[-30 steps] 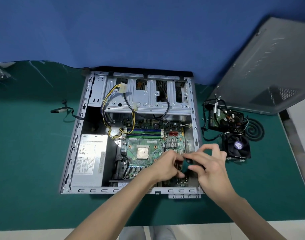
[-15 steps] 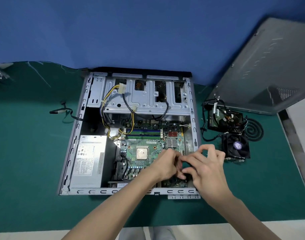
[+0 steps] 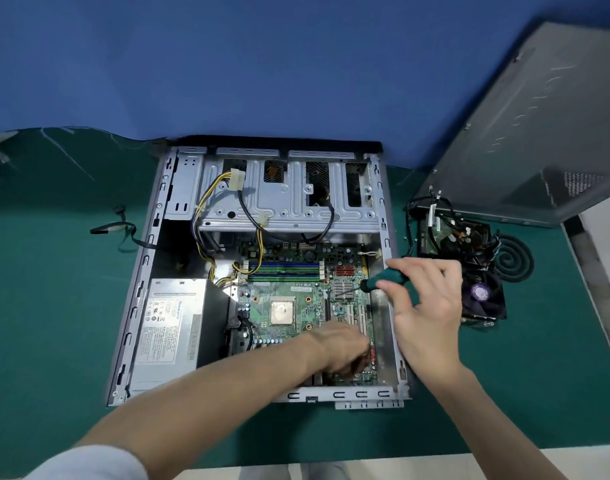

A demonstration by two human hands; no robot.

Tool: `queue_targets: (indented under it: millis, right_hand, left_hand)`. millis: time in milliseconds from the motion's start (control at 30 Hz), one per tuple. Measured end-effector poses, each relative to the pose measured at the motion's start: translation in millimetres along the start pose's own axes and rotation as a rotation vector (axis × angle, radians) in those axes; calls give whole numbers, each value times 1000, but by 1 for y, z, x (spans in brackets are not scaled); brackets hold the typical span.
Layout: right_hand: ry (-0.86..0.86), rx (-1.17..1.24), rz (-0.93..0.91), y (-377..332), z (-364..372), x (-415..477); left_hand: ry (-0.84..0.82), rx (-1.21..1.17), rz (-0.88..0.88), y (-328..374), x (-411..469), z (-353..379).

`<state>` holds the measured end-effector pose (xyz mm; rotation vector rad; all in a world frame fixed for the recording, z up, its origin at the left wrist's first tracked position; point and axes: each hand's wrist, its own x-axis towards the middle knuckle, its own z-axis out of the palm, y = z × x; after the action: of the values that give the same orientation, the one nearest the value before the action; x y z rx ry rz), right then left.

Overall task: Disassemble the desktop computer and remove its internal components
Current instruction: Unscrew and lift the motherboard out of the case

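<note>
The motherboard's [image 3: 289,296] middle, around the processor [image 3: 282,312], is open from above; the drive cage [image 3: 283,206] roofs its far edge, the power supply [image 3: 168,327] fills the case's [image 3: 142,282] near-left corner, and yellow cables [image 3: 204,202] loop between them. The left hand [image 3: 345,348] covers the board's near-right part, so what lies beneath cannot be told, and the right hand [image 3: 428,306] with the screwdriver [image 3: 390,277] hangs over the right wall.

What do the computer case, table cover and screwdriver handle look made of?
Computer case: bare sheet metal, likely steel; dull silver, stamped slots and folded edges.
Table cover: matte green, probably fabric or a soft mat; its far edge wavers.
Screwdriver handle: green and black, probably plastic or rubber; blurred, so unsure.
</note>
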<state>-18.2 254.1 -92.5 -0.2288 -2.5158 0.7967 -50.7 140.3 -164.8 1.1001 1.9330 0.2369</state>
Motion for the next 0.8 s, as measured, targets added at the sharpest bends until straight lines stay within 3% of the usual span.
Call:
queue_targets:
  millis: [133,367,633,800]
  right_hand:
    - [21,40,39,-1,12,-1]
    - [15,77,75,-1,18,-2]
    - [-8,111,105,-2,15,0]
    - [-13,333,382,-6,-6,18]
  left_hand:
    - [64,-121,-15,0,6,6]
    - [27,-67,65,2,13,10]
    - [47,-315,21,2,2,9]
    - [1,-528,-155,-1,-6,-10]
